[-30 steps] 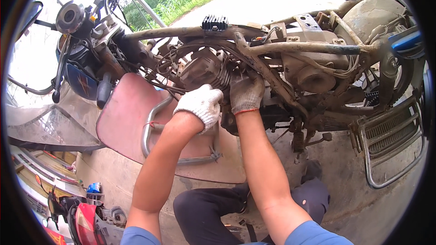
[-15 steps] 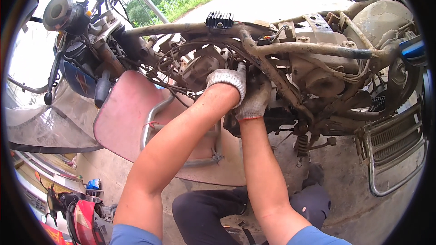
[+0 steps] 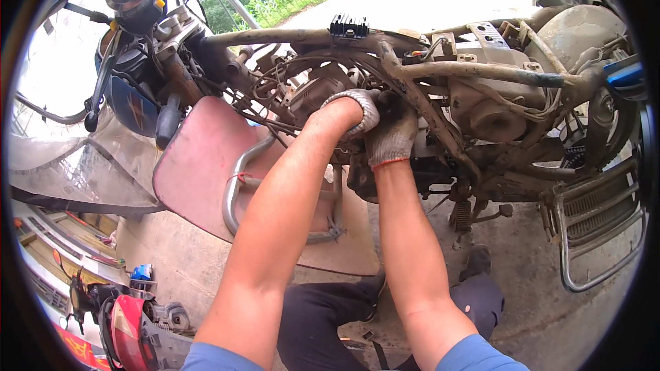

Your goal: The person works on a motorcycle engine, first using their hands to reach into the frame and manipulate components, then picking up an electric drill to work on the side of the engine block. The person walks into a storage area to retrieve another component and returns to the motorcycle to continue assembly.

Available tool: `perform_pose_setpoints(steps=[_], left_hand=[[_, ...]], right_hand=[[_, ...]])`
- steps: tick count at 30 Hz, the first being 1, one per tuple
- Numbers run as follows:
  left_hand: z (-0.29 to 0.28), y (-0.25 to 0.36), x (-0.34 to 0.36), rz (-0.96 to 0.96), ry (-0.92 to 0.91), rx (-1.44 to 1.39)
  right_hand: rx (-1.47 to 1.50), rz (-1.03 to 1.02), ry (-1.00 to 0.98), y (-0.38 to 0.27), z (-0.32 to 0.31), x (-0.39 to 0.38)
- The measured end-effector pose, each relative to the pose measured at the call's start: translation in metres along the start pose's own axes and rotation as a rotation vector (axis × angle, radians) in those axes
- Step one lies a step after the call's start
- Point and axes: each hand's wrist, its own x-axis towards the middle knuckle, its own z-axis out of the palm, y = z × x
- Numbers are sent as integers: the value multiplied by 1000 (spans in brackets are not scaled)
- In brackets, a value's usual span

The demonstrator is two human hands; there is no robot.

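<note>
A stripped, dirty motorcycle stands before me with its frame tube [image 3: 268, 37] and engine bared. My left hand [image 3: 357, 106], in a whitish knit glove, reaches in beside the engine's finned cylinder [image 3: 313, 93]. Its fingers are turned away from view, down among the parts. Just right of it, my right hand [image 3: 392, 139] wears a similar glove, dark with grime, with a red-edged cuff. Its fingers bend in under the black cables [image 3: 364, 62] and are lost in shadow. What either hand touches or holds is hidden.
A pink board [image 3: 199, 158] with a bent metal tube [image 3: 237, 185] leans below the engine. At right hangs a chrome-framed rack [image 3: 598, 227]. The handlebar grip [image 3: 167, 124] juts out at left. A red scooter [image 3: 130, 330] stands lower left.
My left hand has rolled over and sunk deeper, so a finger that pointed upward no longer shows. The right hand stays close to the same spot. The whole view has shifted slightly.
</note>
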Motion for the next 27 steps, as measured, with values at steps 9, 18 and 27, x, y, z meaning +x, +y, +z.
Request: perform_pose_setpoints(steps=[9,18,27], left_hand=[[11,9,-21,-4,125,-29],[10,29,-43,-178,126,10],[11,2,-7,2,132,-155]], right_hand=[[157,-2,228,-3,-6,-6],[55,-69,310,0,21,-10],[-54,61,117,-3,-22,8]])
